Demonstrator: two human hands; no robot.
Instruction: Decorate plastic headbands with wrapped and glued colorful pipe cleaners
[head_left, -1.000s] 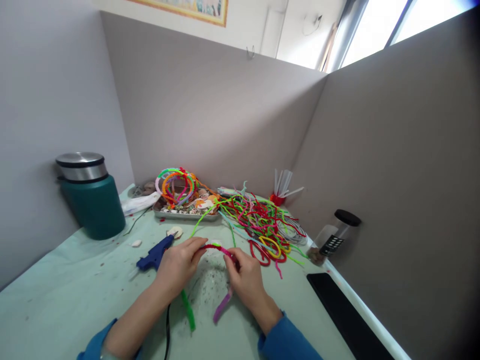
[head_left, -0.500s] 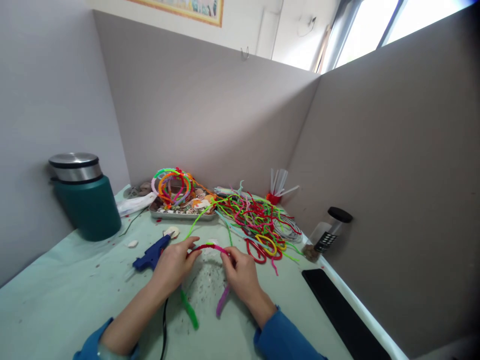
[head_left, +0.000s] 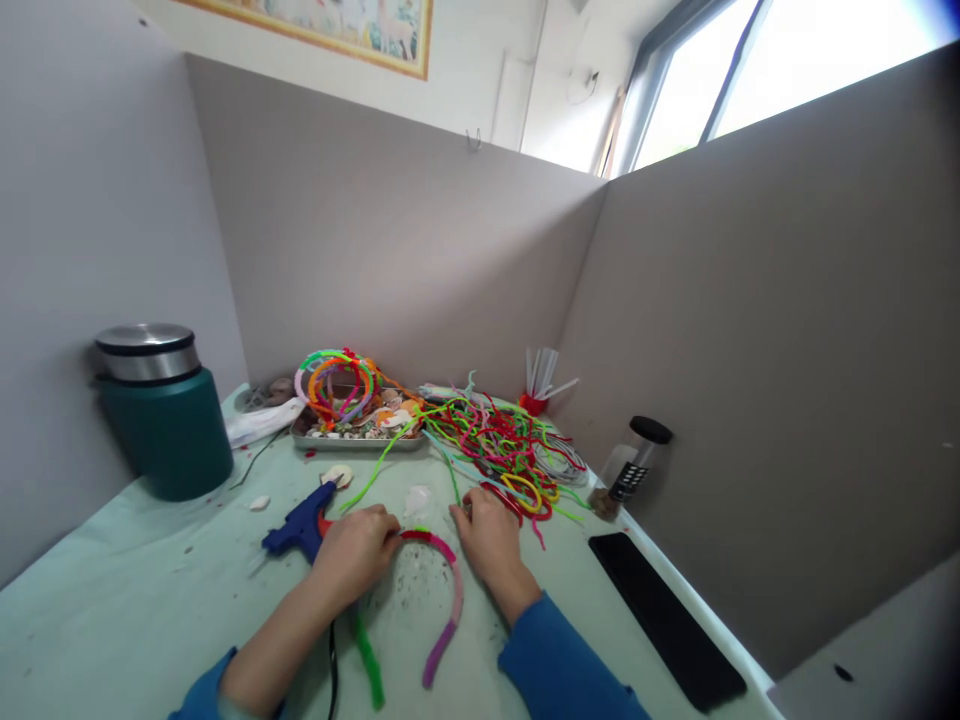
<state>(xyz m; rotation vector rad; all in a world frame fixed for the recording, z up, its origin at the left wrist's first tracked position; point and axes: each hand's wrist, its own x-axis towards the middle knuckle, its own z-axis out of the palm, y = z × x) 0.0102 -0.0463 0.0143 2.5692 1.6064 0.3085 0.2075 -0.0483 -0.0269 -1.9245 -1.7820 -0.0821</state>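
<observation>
A curved headband (head_left: 456, 590) wrapped in pipe cleaner, with red, pink, purple and green sections, arches over the table. My left hand (head_left: 358, 548) is closed on its upper left part, and the fingers hide some of the band. The green end (head_left: 369, 660) hangs below that hand. My right hand (head_left: 487, 540) is off the band, just right of it, with fingers bent and slightly apart. Its fingertips are near the end of a green pipe cleaner (head_left: 454, 478). A blue glue gun (head_left: 300, 525) lies beside my left hand.
Behind are a metal tray (head_left: 360, 443) of shells, several coloured rings (head_left: 337, 385) and a heap of pipe cleaners (head_left: 495, 435). A teal flask (head_left: 165, 430) stands left. To the right are a lidded jar (head_left: 626, 470), a black strip (head_left: 664, 615) and grey partitions (head_left: 757, 400).
My right hand has let go of the headband and moved slightly up and right. The left hand keeps hold. The whole view has shifted a little.
</observation>
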